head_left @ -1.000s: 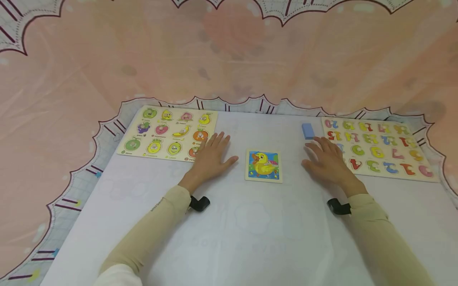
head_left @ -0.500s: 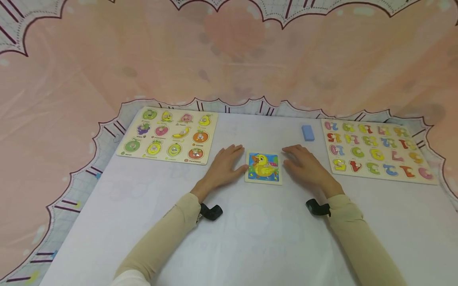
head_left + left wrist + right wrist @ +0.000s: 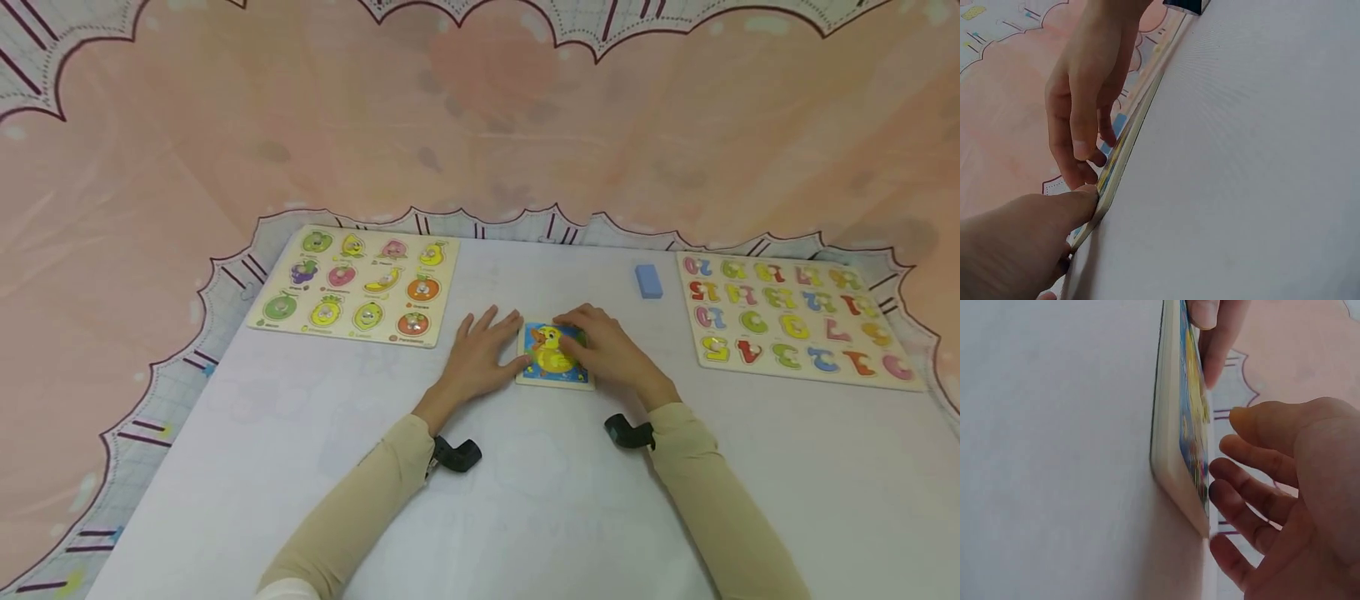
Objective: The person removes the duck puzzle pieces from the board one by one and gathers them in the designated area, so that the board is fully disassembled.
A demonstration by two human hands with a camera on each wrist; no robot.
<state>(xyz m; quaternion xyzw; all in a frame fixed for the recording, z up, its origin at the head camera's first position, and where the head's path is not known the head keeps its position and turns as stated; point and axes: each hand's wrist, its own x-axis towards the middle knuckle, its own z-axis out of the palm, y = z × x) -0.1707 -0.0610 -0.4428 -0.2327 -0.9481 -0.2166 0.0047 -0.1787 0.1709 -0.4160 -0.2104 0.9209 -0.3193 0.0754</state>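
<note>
Fronting a peach scallop-print backdrop, this white table bears a duck picture puzzle
Sleeves run off below; right hand hides the puzzle's upper right, fingers loosely bent, released, contact hard to make out; left hand, fingers spread and free, thumb touching the left edge

The head view looks forward and down from above the near side of the tabletop. Both wrist views look along it from low and close, tipped sideways; all three share the duck board.
</note>
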